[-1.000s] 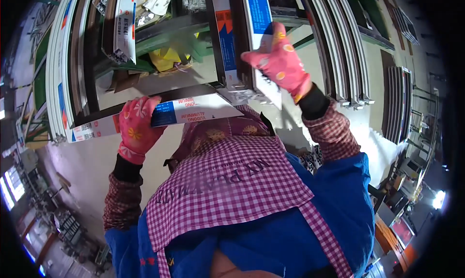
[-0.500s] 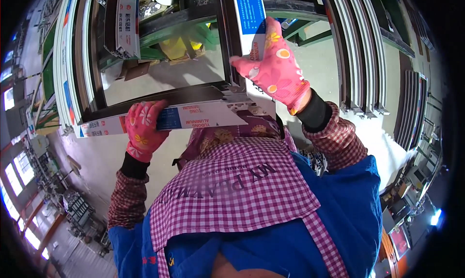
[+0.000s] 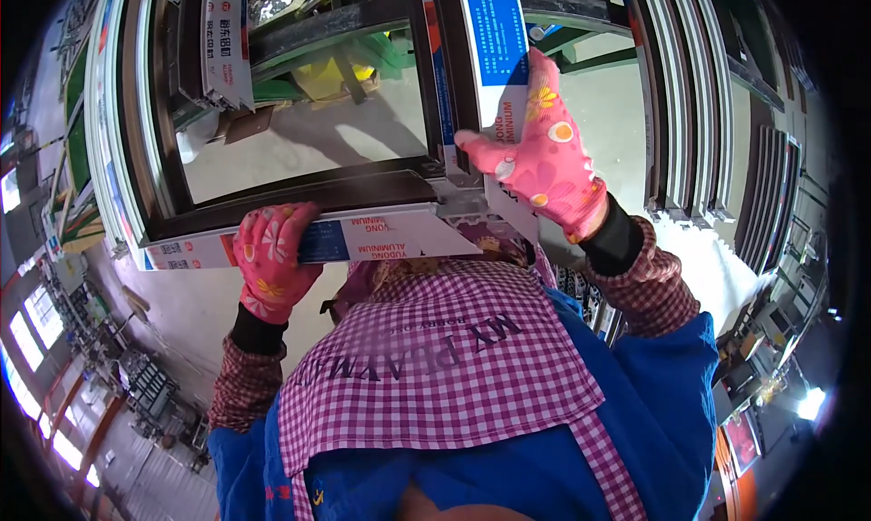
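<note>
A dark brown aluminium window frame (image 3: 363, 187), with white and blue protective film on its outer faces, lies in front of me. My left hand (image 3: 274, 253), in a pink flowered glove, is closed over its near rail (image 3: 390, 238), fingertips on the brown upper edge. On the right, my right hand (image 3: 544, 154), gloved alike, grips the right-hand profile (image 3: 494, 36) close to the near corner. Its thumb lies across the profile and its fingers run up the outer side. At that corner joint (image 3: 463, 202), cut metal ends show beside my apron.
Green-and-black support beams (image 3: 327, 33) cross beneath the frame. A short filmed profile (image 3: 224, 45) lies at the far left. Several long profiles (image 3: 685, 95) stand to the right, with a yellow bag (image 3: 328, 78) on the floor below.
The frame's near rail and corner have come slightly lower in view, toward me. The right-hand profile has shifted a little right, and both hands have moved along, keeping their holds.
</note>
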### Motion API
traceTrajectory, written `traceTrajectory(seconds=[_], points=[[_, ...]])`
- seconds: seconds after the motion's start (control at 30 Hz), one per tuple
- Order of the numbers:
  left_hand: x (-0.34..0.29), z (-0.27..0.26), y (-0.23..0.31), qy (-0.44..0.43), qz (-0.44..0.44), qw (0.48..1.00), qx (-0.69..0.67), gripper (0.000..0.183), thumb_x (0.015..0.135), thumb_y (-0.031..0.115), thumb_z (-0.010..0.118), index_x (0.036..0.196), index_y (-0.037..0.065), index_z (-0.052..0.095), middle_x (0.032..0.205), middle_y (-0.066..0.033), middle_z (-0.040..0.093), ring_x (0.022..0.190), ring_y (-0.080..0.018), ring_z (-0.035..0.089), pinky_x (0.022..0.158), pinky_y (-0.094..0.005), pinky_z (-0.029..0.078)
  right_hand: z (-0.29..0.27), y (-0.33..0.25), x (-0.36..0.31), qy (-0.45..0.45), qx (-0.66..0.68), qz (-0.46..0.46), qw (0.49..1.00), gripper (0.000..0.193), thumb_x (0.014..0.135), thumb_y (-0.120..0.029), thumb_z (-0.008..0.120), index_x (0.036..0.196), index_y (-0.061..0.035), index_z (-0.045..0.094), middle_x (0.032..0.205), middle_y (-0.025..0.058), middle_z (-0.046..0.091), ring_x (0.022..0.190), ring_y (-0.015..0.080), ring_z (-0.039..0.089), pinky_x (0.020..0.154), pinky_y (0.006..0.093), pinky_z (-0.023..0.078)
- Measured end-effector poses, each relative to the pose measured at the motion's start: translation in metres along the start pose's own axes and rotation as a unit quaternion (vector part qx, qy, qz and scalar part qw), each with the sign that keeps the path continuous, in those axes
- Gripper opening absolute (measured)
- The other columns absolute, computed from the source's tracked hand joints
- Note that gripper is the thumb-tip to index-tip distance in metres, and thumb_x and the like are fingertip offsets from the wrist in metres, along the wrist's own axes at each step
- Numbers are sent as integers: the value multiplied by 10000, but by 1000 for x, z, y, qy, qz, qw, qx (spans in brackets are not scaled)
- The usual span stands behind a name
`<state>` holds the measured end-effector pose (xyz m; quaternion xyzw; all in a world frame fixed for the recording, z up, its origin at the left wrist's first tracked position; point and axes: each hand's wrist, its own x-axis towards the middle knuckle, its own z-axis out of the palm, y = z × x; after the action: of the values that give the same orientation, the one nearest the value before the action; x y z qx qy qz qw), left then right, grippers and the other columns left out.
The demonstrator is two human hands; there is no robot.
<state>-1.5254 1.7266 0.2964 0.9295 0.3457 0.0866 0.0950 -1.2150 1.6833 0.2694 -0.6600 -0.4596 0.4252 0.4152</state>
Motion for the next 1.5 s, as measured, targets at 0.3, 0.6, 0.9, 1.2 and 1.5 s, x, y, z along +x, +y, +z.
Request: traceTrajectory(seconds=[0.3, 0.6, 0.9, 1.2, 1.5], points=[[3, 0, -3, -10, 0, 1000, -17, 471, 543, 93, 686, 1010, 94, 628, 976, -70, 657, 886, -260, 625, 810, -419, 465, 25, -20, 3, -4, 2, 28, 1000, 924, 720, -184, 802, 1380, 61, 203, 1103, 208, 558, 982, 292, 598, 823, 388, 494], [4, -1, -5, -16, 2, 1000, -19, 492, 533, 87, 692, 1021, 91, 629, 982, -72, 661, 886, -263, 632, 807, -407, 475, 32, -17, 9, 0, -17, -4, 1000, 902, 707, -149, 796, 1376, 43, 222, 1122, 210, 568, 1042, 314, 591, 858, 394, 486], [-2, 5, -4, 9, 7, 1000, -5, 510, 513, 57, 692, 1017, 100, 628, 958, -70, 656, 882, -270, 628, 812, -407, 470, 31, -5, 11, -5, -16, -25, 1000, 929, 659, -173, 814, 1361, 40, 245, 965, 148, 601, 864, 240, 621, 755, 358, 507], [-3, 7, -2, 11, 1, 1000, -1, 462, 553, 52, 683, 1010, 99, 630, 954, -69, 658, 880, -261, 619, 835, -393, 456, 46, -19, 5, 15, 45, 31, 998, 766, 745, -140, 755, 1333, 42, 299, 1020, 119, 558, 905, 199, 575, 772, 348, 490], [74, -55, -59, -81, 63, 987, -120, 621, 698, 307, 779, 1218, 58, 549, 1125, -132, 599, 1079, -334, 568, 928, -435, 434, -3, 3, -7, 57, 132, -4, 990, 531, 939, -216, 558, 1391, -24, 355, 1023, 54, 578, 794, 88, 515, 667, 229, 438]])
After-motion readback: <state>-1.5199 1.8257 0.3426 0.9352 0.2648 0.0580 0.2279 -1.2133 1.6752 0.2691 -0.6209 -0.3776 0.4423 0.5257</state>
